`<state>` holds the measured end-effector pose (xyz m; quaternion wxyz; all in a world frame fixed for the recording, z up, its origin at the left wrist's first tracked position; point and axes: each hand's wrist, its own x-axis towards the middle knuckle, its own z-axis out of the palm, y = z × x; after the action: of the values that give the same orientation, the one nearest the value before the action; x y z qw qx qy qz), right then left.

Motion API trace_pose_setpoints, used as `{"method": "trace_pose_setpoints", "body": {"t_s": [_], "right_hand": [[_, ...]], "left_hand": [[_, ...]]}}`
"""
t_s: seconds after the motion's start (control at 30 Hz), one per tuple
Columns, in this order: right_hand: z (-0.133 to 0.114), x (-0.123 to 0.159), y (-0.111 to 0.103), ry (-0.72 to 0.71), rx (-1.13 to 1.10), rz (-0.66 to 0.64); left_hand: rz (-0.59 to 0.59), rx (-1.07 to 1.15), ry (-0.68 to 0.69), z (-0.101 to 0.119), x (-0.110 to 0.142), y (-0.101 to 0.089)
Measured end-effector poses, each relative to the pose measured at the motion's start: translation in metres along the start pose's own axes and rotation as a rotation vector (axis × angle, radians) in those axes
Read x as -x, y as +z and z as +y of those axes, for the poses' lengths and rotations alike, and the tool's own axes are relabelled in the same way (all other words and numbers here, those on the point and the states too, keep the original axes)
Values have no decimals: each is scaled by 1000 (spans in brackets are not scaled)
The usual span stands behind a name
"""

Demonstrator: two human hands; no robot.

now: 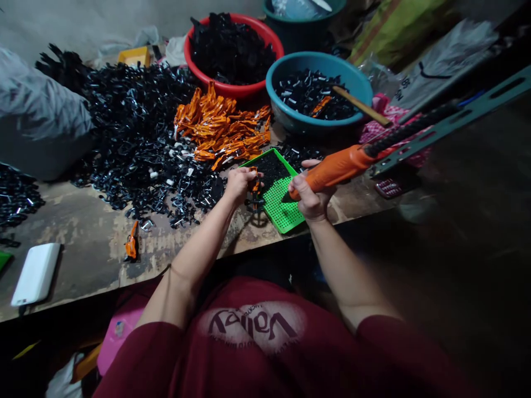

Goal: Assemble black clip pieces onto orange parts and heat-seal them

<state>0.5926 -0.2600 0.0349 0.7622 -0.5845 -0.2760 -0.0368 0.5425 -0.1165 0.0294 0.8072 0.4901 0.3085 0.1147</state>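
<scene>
Left hand [239,185]: fingers pinched on a small orange-and-black plastic assembly [256,187], held at the left edge of the green perforated tray [284,213]. Right hand [313,200]: closed around the orange power screwdriver [338,169], tip angled down-left over the tray, apart from the assembly. Tray's far end has small black screws [269,168]. Orange part pile [224,127] just behind; black part pile [133,127] to its left. Blue basin [286,119] behind the screwdriver. One loose orange piece [131,241] near desk [95,237] front edge.
</scene>
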Motion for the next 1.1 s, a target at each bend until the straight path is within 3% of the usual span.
{"method": "trace_pose_setpoints", "body": {"t_s": [0.37, 0.73, 0.9, 1.0, 1.1], "right_hand": [[8, 4, -4, 25, 12, -14], [13, 5, -5, 12, 5, -42], [-9, -5, -3, -53, -83, 10], [-27, 7, 10, -81, -204, -81], [-35, 30, 26, -16, -242, -216]], "left_hand": [[181, -16, -118, -43, 53, -30], [237, -59, -221, -65, 79, -31], [249, -103, -196, -70, 80, -31], [261, -143, -180, -72, 78, -32], [257, -169, -178, -73, 77, -35]]}}
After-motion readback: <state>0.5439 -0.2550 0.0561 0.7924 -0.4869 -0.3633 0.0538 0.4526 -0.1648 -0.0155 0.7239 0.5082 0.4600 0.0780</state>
